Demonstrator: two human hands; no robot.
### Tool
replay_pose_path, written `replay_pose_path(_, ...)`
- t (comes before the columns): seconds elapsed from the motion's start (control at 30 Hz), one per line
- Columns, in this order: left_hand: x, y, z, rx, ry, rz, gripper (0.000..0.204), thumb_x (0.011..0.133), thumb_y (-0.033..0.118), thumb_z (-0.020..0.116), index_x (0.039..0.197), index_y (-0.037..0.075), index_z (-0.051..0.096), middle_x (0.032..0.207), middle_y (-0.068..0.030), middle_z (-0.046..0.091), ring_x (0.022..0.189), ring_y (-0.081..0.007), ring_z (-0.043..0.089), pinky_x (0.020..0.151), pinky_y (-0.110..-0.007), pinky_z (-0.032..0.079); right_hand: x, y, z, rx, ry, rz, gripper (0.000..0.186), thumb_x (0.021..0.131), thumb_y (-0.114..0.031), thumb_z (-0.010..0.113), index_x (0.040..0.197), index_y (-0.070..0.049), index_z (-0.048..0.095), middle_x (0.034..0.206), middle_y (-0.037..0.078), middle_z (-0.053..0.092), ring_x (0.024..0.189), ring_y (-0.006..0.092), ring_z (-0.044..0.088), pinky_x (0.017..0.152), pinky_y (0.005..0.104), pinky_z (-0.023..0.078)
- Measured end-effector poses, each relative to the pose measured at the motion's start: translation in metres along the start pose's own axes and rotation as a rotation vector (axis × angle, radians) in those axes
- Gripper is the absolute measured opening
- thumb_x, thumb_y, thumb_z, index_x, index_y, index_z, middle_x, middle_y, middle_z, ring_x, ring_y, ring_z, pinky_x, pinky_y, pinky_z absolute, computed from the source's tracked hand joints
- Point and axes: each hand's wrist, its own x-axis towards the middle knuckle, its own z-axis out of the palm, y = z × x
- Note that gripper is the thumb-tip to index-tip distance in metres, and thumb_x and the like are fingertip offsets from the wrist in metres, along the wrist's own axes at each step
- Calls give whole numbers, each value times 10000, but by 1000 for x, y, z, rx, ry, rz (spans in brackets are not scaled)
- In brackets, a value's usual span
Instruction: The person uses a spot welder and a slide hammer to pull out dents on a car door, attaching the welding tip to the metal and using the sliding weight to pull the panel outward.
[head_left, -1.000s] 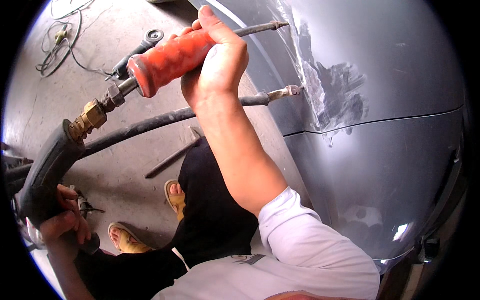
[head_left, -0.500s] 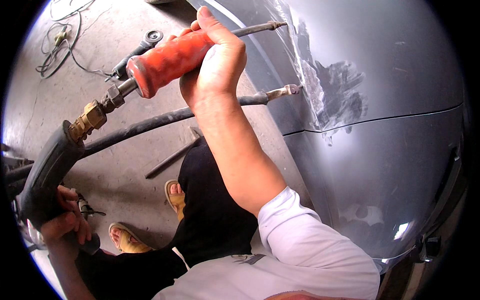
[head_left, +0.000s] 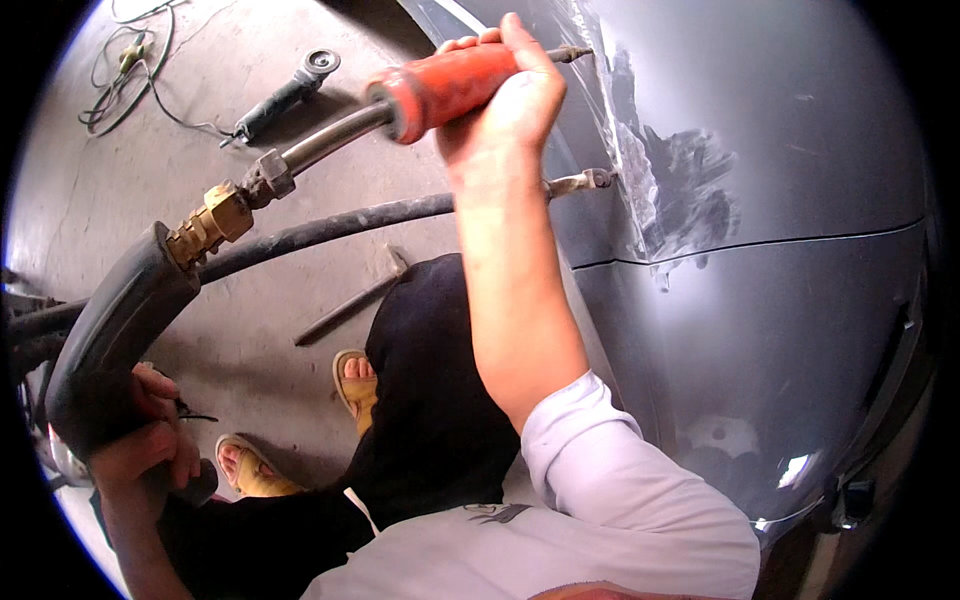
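Observation:
My right hand [head_left: 512, 118] is wrapped round the red sliding weight [head_left: 440, 88] of a slide-hammer dent puller, thumb stretched along it. The puller's steel rod [head_left: 335, 138] runs through the weight, its tip meeting the creased, sanded patch [head_left: 690, 180] on a dark grey car panel [head_left: 820, 150]. At the rear, a brass fitting [head_left: 215, 218] joins the rod to a curved black handle [head_left: 125, 300]. My left hand [head_left: 155, 440] grips that handle low at the left; some fingers are hidden. A black cable [head_left: 340, 225] passes behind my right forearm, its metal end [head_left: 580, 182] touching the crease.
An angle grinder [head_left: 285, 100] lies on the concrete floor [head_left: 300, 190] at the upper left, its cord [head_left: 135, 70] looped beside it. A hammer [head_left: 350, 308] rests on the floor near my sandalled feet [head_left: 355, 385]. A panel seam [head_left: 800, 238] crosses the car below the patch.
My right hand has slid the red weight along the rod toward the panel, baring more rod behind it. The handle and my left hand have shifted slightly right.

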Motion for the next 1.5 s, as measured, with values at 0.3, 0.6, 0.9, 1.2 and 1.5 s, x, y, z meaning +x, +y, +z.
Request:
replay_pose_path(0.3,7,-34,-38,263,64,204,436,771,200,807,1122,53,593,811,-48,612,471,-144,570,412,-292,487,-25,23,-2,63,-114,125,272,885,-255,725,894,-78,519,804,81,561,702,212,573,712,380,535)
replay_pose_path(0.6,1,-20,-34,78,-45,145,505,824,232,811,1185,4,542,769,-70,618,403,-178,550,380,-330,533,-20,17,-1,110,-88,47,267,907,-228,740,889,-72,524,796,60,537,696,185,566,668,409,545)
replay_pose_path(0.9,2,-7,-21,-154,-48,26,523,748,211,785,1147,-14,533,583,-49,504,354,-183,510,330,-352,495,-19,21,-2,84,-30,44,321,874,-172,779,894,-78,473,812,77,537,686,193,565,643,393,559)
replay_pose_path(1.2,1,-9,-21,-132,-9,18,549,721,223,808,1142,-6,540,601,-33,513,352,-164,497,323,-331,477,-20,17,1,63,-34,43,292,871,-199,777,888,-64,519,772,81,545,658,204,567,660,400,557)
replay_pose_path(1.5,4,-19,-20,21,-10,164,416,794,206,815,1051,50,528,622,-30,532,370,-155,527,340,-299,474,-15,23,-12,60,-23,62,283,871,-215,777,893,-61,541,758,69,554,657,211,581,653,403,552)
